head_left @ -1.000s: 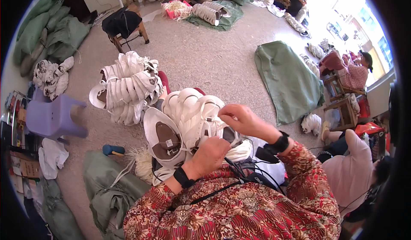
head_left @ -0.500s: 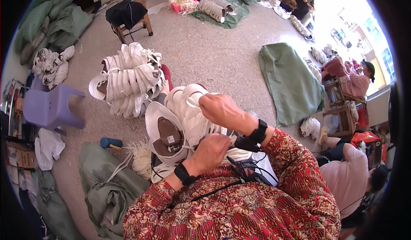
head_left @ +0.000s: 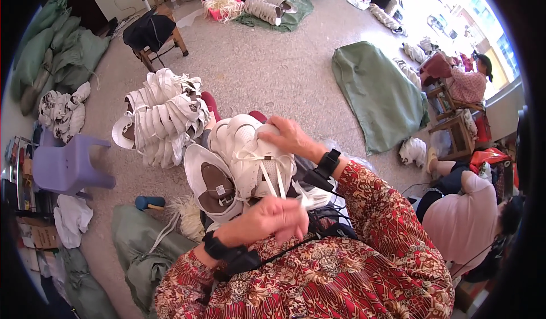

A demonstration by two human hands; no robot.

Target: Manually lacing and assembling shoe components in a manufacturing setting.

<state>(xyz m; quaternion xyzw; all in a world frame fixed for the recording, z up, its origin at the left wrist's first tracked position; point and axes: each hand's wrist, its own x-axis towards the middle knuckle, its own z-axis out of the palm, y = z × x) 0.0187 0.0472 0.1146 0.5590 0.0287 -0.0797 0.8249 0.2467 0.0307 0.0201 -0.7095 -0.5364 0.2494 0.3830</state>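
Note:
A white shoe upper (head_left: 250, 159) with white laces lies on my lap among other white uppers. My right hand (head_left: 290, 138) rests on its far side, fingers curled over the toe end. My left hand (head_left: 272, 218) is closed near my chest, pinching the white lace (head_left: 280, 189) that runs up from the shoe. Beside it an upturned shoe (head_left: 211, 183) shows its brown insole. Both wrists wear black bands.
A pile of white shoe uppers (head_left: 162, 117) sits on the floor ahead. A purple plastic stool (head_left: 68, 165) stands at left, green sacks (head_left: 378, 94) lie around, a dark stool (head_left: 153, 34) is farther back. Another seated person (head_left: 466, 216) is at my right.
My right hand slid forward from the laces to the shoe's far end. My left hand pulled the lace back toward my body. The view tilted slightly.

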